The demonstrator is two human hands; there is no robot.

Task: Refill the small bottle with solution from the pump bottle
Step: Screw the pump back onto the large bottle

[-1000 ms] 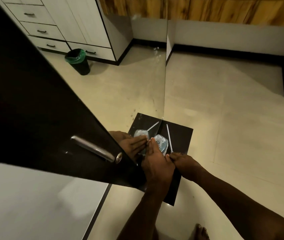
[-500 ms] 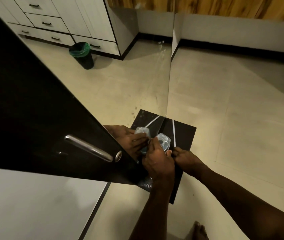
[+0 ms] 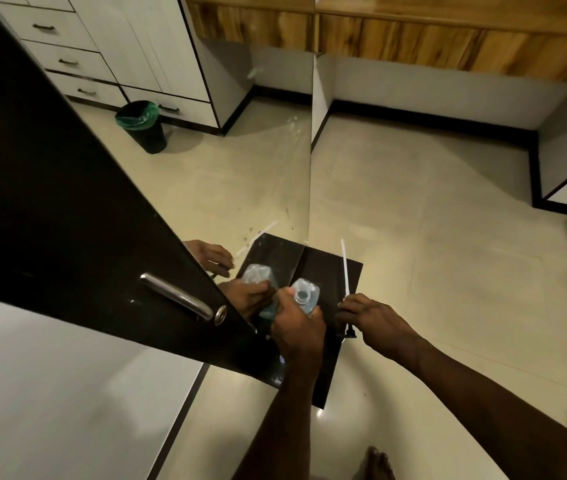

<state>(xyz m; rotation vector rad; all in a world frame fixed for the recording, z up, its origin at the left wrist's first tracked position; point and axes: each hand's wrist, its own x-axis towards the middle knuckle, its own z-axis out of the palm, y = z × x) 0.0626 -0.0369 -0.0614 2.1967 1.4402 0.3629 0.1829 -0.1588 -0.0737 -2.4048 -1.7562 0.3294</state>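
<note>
Head view, left to right, as I watch from my station: 1 dark door with 1 metal lever handle (image 3: 181,299) fills the left side, and 1 black bin (image 3: 143,126) with a green liner stands on the floor by the white drawers, its contents not visible to me. Next comes 1 mirror panel (image 3: 268,161) doubling the scene, so I count 1 real pump bottle (image 3: 304,296), clear plastic with its neck open, pale blue liquid inside. My left hand (image 3: 297,329) is wrapped closed around that bottle, holding it upright over 1 black ledge (image 3: 330,271) at the mirror's foot. To its right, my right hand (image 3: 375,318) has its fingers pinched shut on 1 removed pump head, whose white dip tube (image 3: 345,268) points up and away, clear of the bottle. I cannot make out the small bottle.
</note>
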